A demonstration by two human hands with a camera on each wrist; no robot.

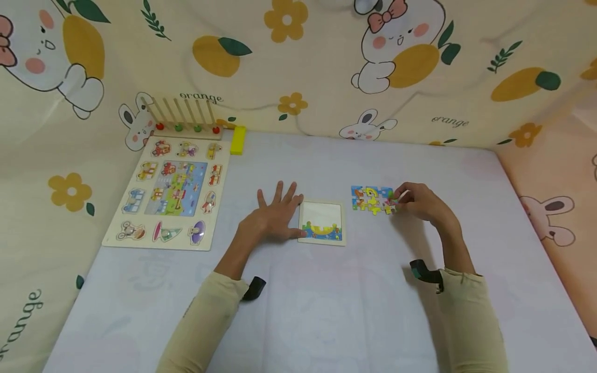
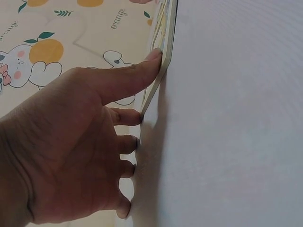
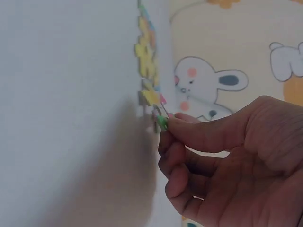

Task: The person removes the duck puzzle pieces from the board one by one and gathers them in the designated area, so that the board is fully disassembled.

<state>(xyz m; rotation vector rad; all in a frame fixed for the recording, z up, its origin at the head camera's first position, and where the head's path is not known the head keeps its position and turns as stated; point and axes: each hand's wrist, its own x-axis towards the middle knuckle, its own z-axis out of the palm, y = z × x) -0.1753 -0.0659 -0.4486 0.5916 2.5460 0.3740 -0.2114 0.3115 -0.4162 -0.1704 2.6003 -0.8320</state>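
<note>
A small square puzzle board (image 1: 322, 213) lies mid-table, its lower part filled with blue and yellow pieces. My left hand (image 1: 272, 215) is spread flat beside it, thumb on its lower left edge and index fingertip at the upper left corner. In the left wrist view the thumb (image 2: 137, 78) presses along the board's side. To the right lies a cluster of joined jigsaw pieces (image 1: 370, 199). At its right end my right hand (image 1: 422, 202) pinches a jigsaw piece (image 3: 162, 122) with a green part between thumb and index finger; the fingers cover much of it.
A large wooden picture puzzle (image 1: 216, 207) with vehicle pieces lies on the left. Behind it stands a wooden peg rack (image 1: 186, 129) with red and green beads, and a yellow block (image 1: 238, 140) sits beside that. A patterned cloth (image 1: 322, 67) hangs at the back.
</note>
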